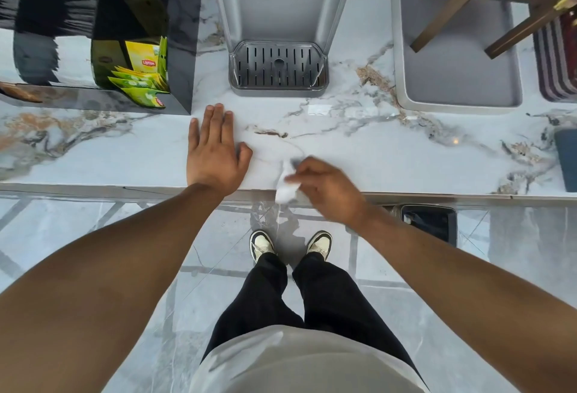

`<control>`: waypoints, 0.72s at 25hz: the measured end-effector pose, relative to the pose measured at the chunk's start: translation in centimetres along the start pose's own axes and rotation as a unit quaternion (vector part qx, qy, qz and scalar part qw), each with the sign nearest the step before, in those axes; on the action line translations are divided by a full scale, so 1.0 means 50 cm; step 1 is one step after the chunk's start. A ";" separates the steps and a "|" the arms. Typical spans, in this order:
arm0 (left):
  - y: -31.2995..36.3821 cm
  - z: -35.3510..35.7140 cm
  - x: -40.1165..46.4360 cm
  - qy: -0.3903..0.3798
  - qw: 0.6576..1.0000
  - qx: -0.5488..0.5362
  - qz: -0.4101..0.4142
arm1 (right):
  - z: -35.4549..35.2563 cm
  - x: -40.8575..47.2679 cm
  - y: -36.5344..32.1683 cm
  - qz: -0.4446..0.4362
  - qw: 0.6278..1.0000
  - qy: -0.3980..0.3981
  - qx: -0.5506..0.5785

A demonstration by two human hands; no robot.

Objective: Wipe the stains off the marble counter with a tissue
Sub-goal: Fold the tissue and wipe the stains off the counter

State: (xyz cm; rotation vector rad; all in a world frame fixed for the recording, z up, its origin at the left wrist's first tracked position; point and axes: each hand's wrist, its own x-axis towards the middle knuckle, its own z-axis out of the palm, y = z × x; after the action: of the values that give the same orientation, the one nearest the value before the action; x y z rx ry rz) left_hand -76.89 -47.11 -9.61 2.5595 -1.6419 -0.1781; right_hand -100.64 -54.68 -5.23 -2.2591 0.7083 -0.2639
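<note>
Two hands out: left hand [215, 155] flat, open, bracing on white veined marble counter [390, 155]; right hand [324, 188] pinching crumpled white tissue [286, 188] at the near edge. Risk: tissue slips off the edge, brown streak [271, 133] beyond my fingers missed.

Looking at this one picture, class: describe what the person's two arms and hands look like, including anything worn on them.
Both forearms are bare, with no sleeves reaching them. The left hand and right hand show no gloves, rings, watch or bracelets. The right hand looks motion-blurred.
</note>
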 end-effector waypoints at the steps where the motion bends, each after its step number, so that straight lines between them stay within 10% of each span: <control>1: -0.002 0.000 0.000 0.000 1.000 -0.001 -0.001 | -0.021 0.018 0.017 0.045 0.997 0.063 -0.011; 6: -0.002 0.004 0.001 0.004 1.000 0.000 0.002 | -0.064 0.115 0.076 0.253 0.946 0.182 -0.091; 14: 0.000 -0.002 -0.002 -0.002 1.000 -0.009 0.005 | 0.020 0.078 -0.032 0.019 0.987 -0.156 -0.025; 18: -0.002 -0.001 -0.003 -0.004 1.000 -0.007 0.003 | -0.025 0.126 0.007 0.107 0.993 0.028 -0.031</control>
State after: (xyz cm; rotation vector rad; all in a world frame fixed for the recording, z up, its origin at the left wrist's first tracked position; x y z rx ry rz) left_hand -76.85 -46.93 -9.57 2.5467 -1.6462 -0.1982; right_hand -96.04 -59.16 -4.76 -2.2189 0.9933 -0.2040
